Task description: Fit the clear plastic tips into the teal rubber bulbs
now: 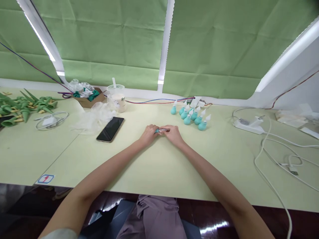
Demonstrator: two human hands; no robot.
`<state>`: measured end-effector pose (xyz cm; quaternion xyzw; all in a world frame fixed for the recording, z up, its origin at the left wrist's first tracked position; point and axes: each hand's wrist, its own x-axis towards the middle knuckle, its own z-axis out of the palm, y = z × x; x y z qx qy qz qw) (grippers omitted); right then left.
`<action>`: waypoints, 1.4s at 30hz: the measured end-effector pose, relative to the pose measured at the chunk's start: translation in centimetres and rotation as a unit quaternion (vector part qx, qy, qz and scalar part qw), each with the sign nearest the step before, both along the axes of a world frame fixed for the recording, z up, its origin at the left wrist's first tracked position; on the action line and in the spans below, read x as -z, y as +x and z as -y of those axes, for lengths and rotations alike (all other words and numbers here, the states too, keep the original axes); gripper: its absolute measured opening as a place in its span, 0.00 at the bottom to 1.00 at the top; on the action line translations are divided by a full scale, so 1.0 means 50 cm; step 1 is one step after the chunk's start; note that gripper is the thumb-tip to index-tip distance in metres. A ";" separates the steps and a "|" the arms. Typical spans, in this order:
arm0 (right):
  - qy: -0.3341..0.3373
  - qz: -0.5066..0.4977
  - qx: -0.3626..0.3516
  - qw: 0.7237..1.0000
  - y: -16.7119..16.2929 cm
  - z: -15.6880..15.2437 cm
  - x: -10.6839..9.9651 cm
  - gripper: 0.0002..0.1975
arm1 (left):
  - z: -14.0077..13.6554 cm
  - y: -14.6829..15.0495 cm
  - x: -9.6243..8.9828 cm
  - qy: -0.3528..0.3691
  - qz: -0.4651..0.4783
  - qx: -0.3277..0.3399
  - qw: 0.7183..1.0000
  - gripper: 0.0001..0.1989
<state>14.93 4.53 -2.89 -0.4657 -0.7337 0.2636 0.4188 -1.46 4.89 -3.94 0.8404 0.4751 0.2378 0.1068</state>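
Observation:
Over the middle of the table my left hand [149, 134] is closed around a small teal bulb [157, 130], mostly covered by the fingers. Its fingertips meet those of my right hand [172, 133], which pinches a clear, narrow tip [163, 130] at the bulb's end. Whether tip and bulb are joined I cannot tell. Beyond my right hand, several teal squeeze bulbs [187, 119] with pointed white nozzles stand upright in a loose group.
Left of my hands lie a black phone [110, 129] and crumpled plastic bags [96, 116]. Behind them stand a drink cup [119, 99] and a cardboard box [91, 101]. Green horn-shaped pieces [25, 108] pile at far left. A power strip [249, 125] and white cables [264, 146] occupy the right.

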 end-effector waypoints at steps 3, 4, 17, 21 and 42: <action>-0.034 -0.033 0.007 0.999 -0.002 -0.001 0.005 0.07 | -0.001 0.001 0.000 -0.004 0.007 -0.003 1.000 0.11; -0.040 -0.038 0.008 0.998 -0.001 0.000 0.004 0.07 | -0.002 0.001 -0.001 -0.008 0.015 -0.003 1.000 0.11; 0.008 -0.121 -0.083 0.989 -0.025 0.001 0.014 0.24 | 0.018 0.013 -0.025 -0.136 0.372 0.037 0.917 0.26; 0.024 -0.157 -0.041 0.986 -0.038 0.009 0.019 0.21 | 0.025 0.020 -0.020 -0.137 0.354 0.037 0.925 0.28; -0.114 -0.296 0.062 0.946 0.005 -0.039 0.045 0.22 | -0.002 -0.191 -0.052 0.078 0.051 -0.355 0.930 0.20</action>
